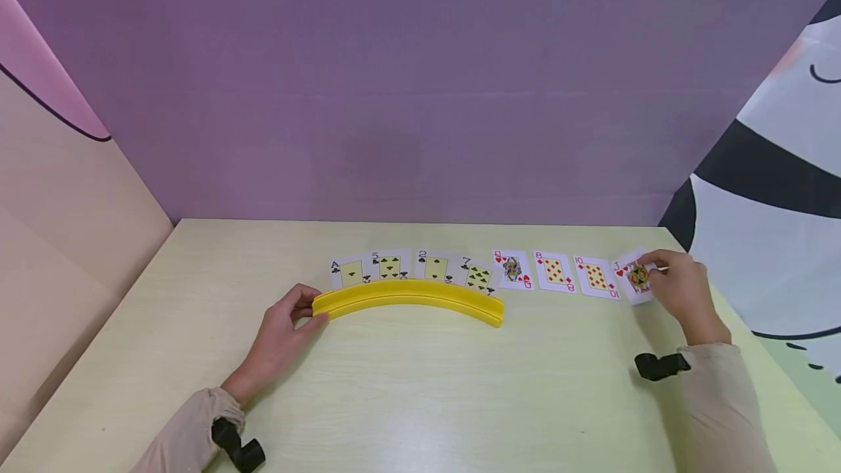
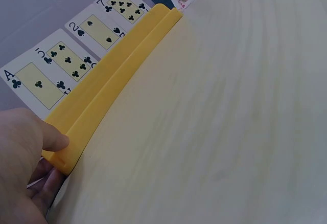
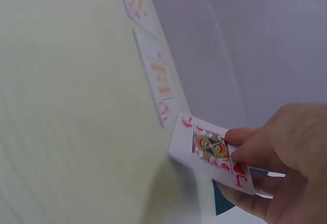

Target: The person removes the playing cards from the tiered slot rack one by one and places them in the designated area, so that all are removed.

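Observation:
A curved yellow card holder (image 1: 407,292) lies on the table, and my left hand (image 1: 285,331) grips its left end, thumb on the near side. Standing in it are an ace of clubs (image 2: 38,84), a five of clubs (image 2: 68,60), a two of spades (image 2: 95,33) and a seven of clubs (image 2: 122,5). At the far right my right hand (image 1: 680,287) pinches a jack of hearts (image 3: 209,144) by its edge, the card tilted up off the table. Left of it lie a ten of diamonds (image 1: 596,277), a red eight (image 1: 555,272) and a queen of hearts (image 1: 512,269).
The pale wooden table (image 1: 407,393) ends at a purple backdrop (image 1: 420,93) behind the cards. Its right edge runs close by my right forearm. Black straps (image 1: 660,366) hang at both cuffs.

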Demonstrator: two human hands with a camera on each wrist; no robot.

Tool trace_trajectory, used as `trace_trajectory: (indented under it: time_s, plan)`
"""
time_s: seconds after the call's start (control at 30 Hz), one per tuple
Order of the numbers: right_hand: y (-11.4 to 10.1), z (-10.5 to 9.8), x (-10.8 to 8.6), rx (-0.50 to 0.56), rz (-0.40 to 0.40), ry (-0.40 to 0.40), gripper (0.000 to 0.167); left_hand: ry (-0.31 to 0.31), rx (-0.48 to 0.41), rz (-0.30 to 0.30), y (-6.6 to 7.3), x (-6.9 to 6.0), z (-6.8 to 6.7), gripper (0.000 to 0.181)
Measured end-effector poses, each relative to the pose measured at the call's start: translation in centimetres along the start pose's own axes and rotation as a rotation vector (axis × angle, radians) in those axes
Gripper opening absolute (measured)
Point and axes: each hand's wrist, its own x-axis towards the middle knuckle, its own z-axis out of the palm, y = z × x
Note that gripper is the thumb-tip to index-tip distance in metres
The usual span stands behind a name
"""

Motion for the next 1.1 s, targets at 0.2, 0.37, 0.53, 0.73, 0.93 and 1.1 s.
trace_trajectory:
  time_s: [0.2, 0.37, 0.53, 0.73, 0.93, 1.1]
  plan:
    - [0.8, 0.3, 0.0, -0.04, 0.051, -0.104, 0.036, 0.001, 0.007, -0.004, 0.1, 0.0, 0.0, 0.029]
    - [1.1, 0.1, -0.1, -0.104, 0.025, -0.169, 0.041, 0.001, 0.012, -0.011, 0.2, 0.0, 0.1, 0.029]
    - [1.3, 0.4, -0.2, -0.149, -0.048, -0.148, 0.038, 0.005, 0.014, -0.002, 0.1, 0.0, 0.1, 0.029]
    - [0.9, 0.7, 0.0, -0.169, -0.037, -0.159, 0.037, 0.006, 0.01, 0.004, 0.0, 0.0, 0.0, 0.029]
    - [0.4, 0.6, 0.0, -0.185, -0.021, -0.184, 0.04, 0.001, 0.003, 0.006, 0.1, 0.0, 0.0, 0.028]
    - [-0.2, 0.2, -0.1, -0.196, -0.041, -0.164, 0.044, 0.002, 0.007, -0.001, 0.1, 0.1, 0.0, 0.028]
